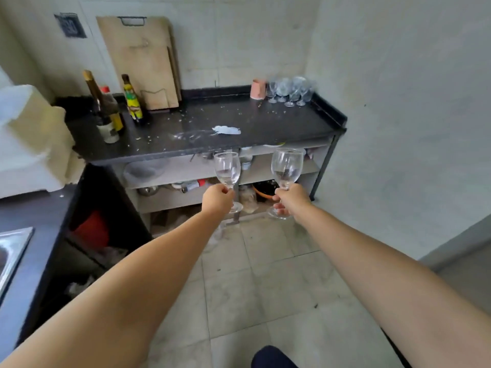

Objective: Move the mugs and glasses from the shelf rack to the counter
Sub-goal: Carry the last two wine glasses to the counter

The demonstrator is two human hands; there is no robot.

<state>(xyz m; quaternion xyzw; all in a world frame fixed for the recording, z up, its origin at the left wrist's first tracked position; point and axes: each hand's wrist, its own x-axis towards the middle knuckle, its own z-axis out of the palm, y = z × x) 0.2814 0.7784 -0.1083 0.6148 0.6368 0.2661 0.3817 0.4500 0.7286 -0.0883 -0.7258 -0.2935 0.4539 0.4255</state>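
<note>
Starting at the far left, a steel sink (12, 251) is set into a dark worktop, and a white appliance (29, 139) stands behind it. Next along, on the black counter (239, 120), stand three bottles: a dark wine bottle (99, 107), a red-capped bottle (113, 107) just behind it and a yellow-labelled sauce bottle (132, 100). Wooden cutting boards (142, 62) lean upright against the wall behind them. White crumbs and a crumpled white scrap (227, 130) lie mid-counter.

Below the counter, the shelf rack (279, 171) holds bowls and other kitchenware, too blurred to name.

In front of the rack, the left hand (216, 199) has its fingers curled round the stem of a clear wine glass (227, 168), held upright in the air, its bowl empty and its round foot showing below the fist. Just beside it, apart, the right hand (291, 199) grips the stem of a second wine glass (287, 167), likewise clear, empty and upright, with a slightly tapered rim.

At the counter's back right corner, a pink mug (258, 88) stands beside a cluster of stemmed glasses (291, 91), close together and near the wall.
</note>
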